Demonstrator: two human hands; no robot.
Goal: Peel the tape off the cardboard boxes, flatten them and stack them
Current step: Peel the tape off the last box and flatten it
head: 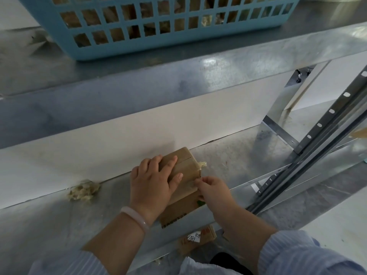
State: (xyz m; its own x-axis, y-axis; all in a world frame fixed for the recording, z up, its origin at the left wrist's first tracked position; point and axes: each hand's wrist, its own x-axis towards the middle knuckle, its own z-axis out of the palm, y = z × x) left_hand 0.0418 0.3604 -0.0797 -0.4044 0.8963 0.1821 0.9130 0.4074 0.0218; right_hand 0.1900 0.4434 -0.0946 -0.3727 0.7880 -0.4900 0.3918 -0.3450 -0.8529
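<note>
A small brown cardboard box (185, 167) stands on the metal shelf (59, 225), sealed along its top with clear tape. My left hand (155, 181) lies flat on the box top, fingers straight, pressing it down. My right hand (213, 190) sits at the box's right front corner and pinches the edge of the tape (195, 178) between thumb and fingertips. A loose strip of tape (202, 165) sticks out from the box's far right corner. The lower front of the box shows dark print and a green mark.
A crumpled wad of peeled tape (84, 191) lies on the shelf to the left against the white back panel (99, 143). A blue plastic basket (151, 26) holding cardboard stands on the upper shelf. Labelled cardboard pieces (196, 238) lie below. Slotted metal uprights (317, 133) rise on the right.
</note>
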